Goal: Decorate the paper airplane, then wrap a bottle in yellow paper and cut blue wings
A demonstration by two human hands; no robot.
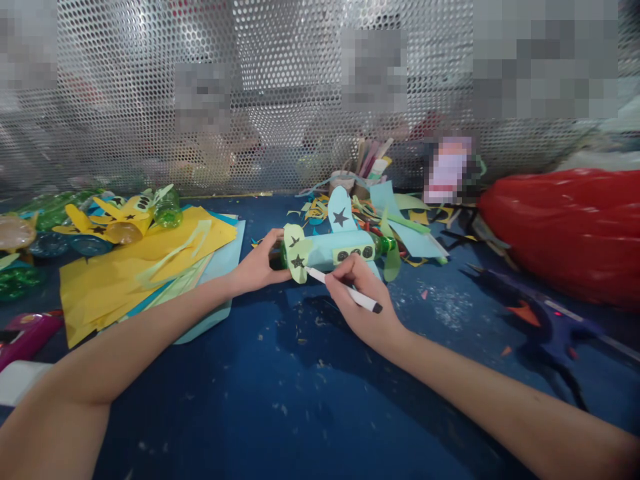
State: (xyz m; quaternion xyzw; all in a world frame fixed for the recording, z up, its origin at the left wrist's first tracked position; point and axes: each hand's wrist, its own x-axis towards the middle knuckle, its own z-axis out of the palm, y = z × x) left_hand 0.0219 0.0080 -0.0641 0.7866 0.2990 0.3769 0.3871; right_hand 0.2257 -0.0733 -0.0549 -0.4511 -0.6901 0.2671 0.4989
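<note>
Left hand (267, 262) gripping paper-wrapped bottle airplane (345, 241) by its left end mid-frame, right hand (369, 285) pinching white marker (317, 275), nib beside tail star (297, 261), glue gun (555, 327) frame right.

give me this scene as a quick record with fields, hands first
left hand: holds one end of the paper-wrapped bottle
right hand: holds a white marker, its tip by a black star on pale green paper
on the left: yellow paper sheets
on the right: blue glue gun, red plastic bundle
surface: blue tabletop
</note>
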